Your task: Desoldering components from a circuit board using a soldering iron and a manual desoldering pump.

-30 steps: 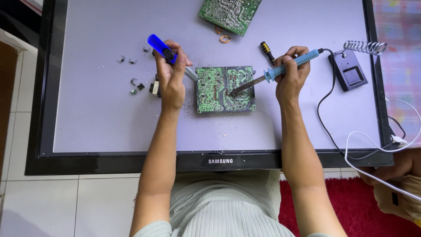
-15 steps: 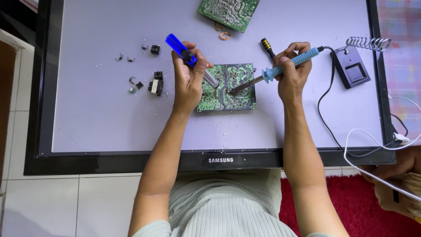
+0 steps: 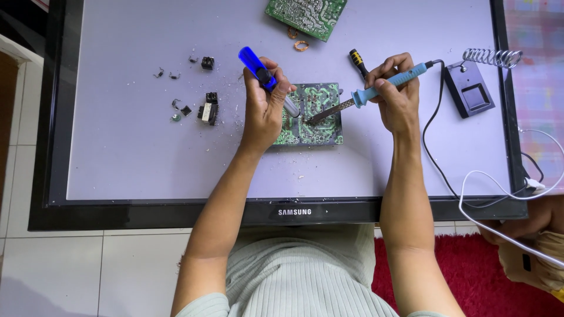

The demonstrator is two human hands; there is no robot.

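Both bare arms are reaching forward, side by side, with the elbows bent a little. The left hand (image 3: 264,108) is making a fist, thumb on top, squeezing something. The right hand (image 3: 398,94) is curling its fingers (image 3: 392,63) in a pinch, like holding a pencil, with the wrist bending inward.

One screen shows: a large flat television screen (image 3: 147,152) lying face up on the pale tiled floor (image 3: 64,264), serving as the worktop. Its panel is a wide rectangle of dull grey-lilac, unlit, framed by a glossy black bezel (image 3: 41,176). Along the middle of the near edge the bezel carries a small maker's mark (image 3: 294,212) in pale letters. The far edge runs out of view. No packages, labels or signs can be made out.
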